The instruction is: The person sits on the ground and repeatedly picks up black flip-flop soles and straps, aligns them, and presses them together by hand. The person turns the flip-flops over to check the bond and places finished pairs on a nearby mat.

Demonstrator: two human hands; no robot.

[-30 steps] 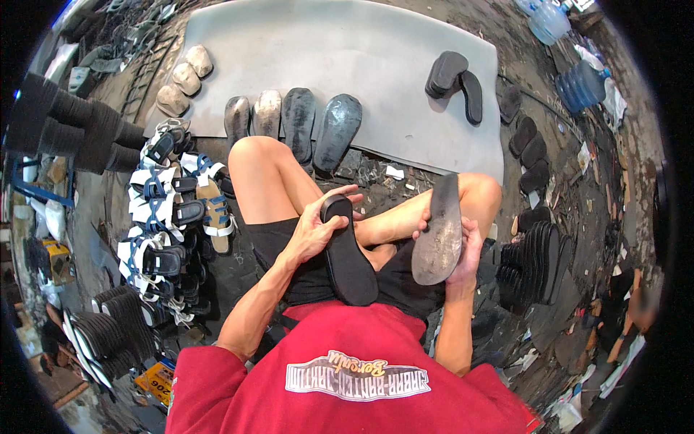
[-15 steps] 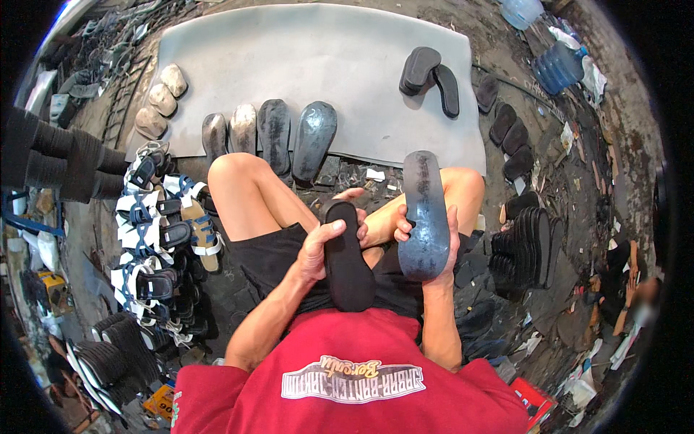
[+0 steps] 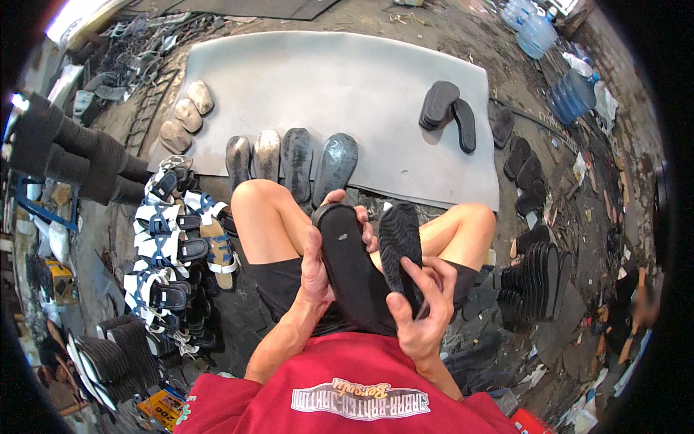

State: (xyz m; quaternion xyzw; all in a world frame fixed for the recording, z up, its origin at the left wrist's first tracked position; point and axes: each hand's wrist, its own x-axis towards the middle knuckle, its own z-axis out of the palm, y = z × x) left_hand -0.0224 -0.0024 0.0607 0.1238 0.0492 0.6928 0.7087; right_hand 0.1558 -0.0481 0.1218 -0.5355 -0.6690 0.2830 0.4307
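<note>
Sole [image 3: 350, 271], black and smooth-faced, is grasped in your left hand [image 3: 316, 271]: the thumb side lies along its left edge, and fingertips show past its right edge near the upper end. A small pale mark [image 3: 343, 236] sits on its face. Your right hand [image 3: 425, 300] grips the lower part of a ribbed piece [image 3: 397, 242], dark and sole-shaped, with the index fingertip against its face. The ribbed piece stands just beside the sole, both above your lap and in front of your red shirt [image 3: 340, 362]. Your bent knees [image 3: 258, 199] flank the work. Beyond them, a pale grey mat [image 3: 325, 79] covers the ground. Four foot-shaped forms [image 3: 296, 163] lie in a row across its near edge; three pale rounded pieces [image 3: 189, 114] line its left side. At its right, a stack of dark soles [image 3: 439, 105] has a single dark sole [image 3: 464, 129] beside it. To your left, white-and-blue sandals [image 3: 155, 249] are massed near a tan sandal [image 3: 219, 249]. To your right, black soles [image 3: 531, 278] are packed upright in a row. Large bluish water jugs [image 3: 569, 99] lie at the upper right.
</note>
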